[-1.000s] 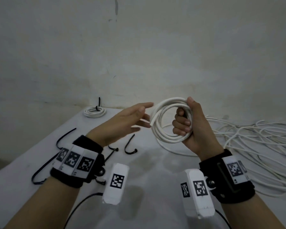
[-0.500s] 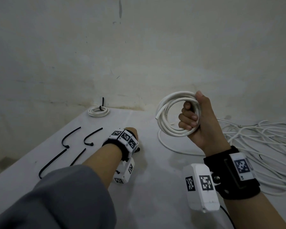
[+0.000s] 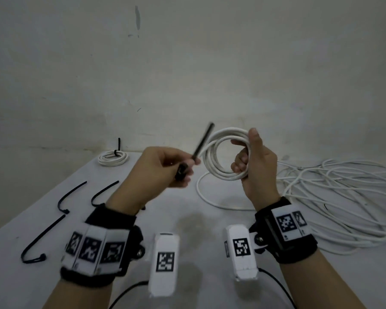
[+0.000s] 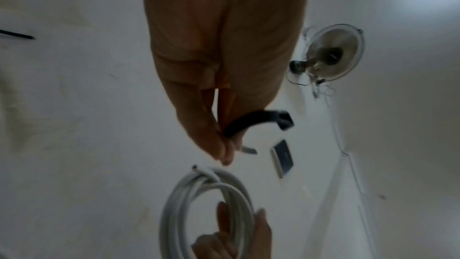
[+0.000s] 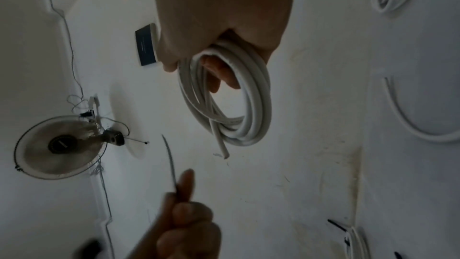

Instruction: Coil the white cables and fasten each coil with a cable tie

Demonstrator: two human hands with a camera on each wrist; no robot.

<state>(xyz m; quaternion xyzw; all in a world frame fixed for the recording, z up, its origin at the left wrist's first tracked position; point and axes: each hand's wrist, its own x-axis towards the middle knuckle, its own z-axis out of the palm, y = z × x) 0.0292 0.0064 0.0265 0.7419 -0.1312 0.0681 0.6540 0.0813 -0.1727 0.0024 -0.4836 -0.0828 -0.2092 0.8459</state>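
Right hand [image 3: 255, 166] fist-grips springy white coil [image 3: 225, 152] held above the table [image 3: 187, 219], left hand [image 3: 158, 168] pinching a stiff black cable tie [image 3: 202, 143] mid-strap beside it; coil looks light, likely unwinds if released.

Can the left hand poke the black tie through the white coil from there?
Probably yes. The left hand holds the black tie right beside the coil, and the right hand holds the ring's middle open, with nothing between them.

A round white plastic cable coil [image 3: 226, 152], a thin black plastic cable tie [image 3: 202, 142], black fabric wristbands [image 3: 285, 236] with black-and-white square markers, pale grey tabletop [image 3: 205, 221].
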